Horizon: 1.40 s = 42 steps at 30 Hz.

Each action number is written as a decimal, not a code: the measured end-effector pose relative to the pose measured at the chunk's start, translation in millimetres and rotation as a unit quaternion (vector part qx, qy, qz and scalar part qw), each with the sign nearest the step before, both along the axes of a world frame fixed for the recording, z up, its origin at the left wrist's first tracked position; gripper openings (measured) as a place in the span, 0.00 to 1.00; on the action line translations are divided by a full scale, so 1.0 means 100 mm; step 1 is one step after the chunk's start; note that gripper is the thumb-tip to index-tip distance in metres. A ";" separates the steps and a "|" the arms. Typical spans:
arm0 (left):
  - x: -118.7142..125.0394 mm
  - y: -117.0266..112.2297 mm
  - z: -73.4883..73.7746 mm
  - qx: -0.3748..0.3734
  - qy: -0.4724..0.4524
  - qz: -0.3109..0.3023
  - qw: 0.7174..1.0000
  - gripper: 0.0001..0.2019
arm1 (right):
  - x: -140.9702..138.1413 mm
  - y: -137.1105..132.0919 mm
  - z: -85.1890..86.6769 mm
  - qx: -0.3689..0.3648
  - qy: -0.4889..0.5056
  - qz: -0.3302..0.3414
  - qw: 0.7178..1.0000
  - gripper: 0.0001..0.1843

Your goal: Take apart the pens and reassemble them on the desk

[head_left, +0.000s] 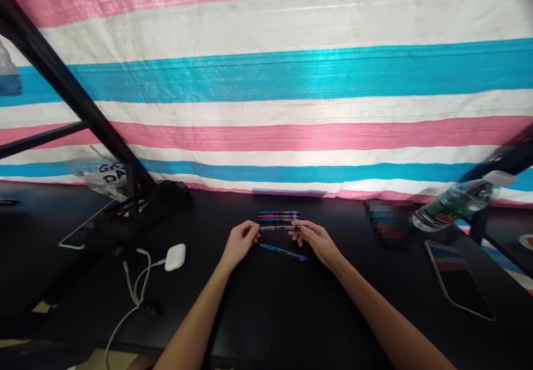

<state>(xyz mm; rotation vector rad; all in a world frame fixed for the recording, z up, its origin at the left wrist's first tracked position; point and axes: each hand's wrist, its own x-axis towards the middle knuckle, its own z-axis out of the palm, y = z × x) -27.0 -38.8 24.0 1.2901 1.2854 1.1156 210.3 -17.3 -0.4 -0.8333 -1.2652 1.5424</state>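
Observation:
A dark pen with grey parts (pixel 280 227) lies crosswise between my two hands. My left hand (pixel 244 239) pinches its left end, and my right hand (pixel 314 239) has fingers closed on its right end. Just beyond it, several pens lie side by side, among them a blue pen (pixel 278 213) and a red pen (pixel 278 217). Nearer to me, a single blue pen (pixel 283 252) rests at a slant on the black table (pixel 283 314), apart from both hands.
To the left sit a white earbud case (pixel 175 257) and white cables (pixel 144 281). On the right are a phone (pixel 460 278), a tilted plastic bottle (pixel 456 203) and a blurred-out item (pixel 389 223). A black metal frame (pixel 79 98) stands at left; a striped sheet (pixel 291 76) hangs behind.

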 end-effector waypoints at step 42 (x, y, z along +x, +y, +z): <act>0.00 -0.01 -0.02 0.006 -0.136 -0.039 0.990 0.13 | 0.03 0.00 -0.02 -0.013 0.043 0.006 0.999 0.17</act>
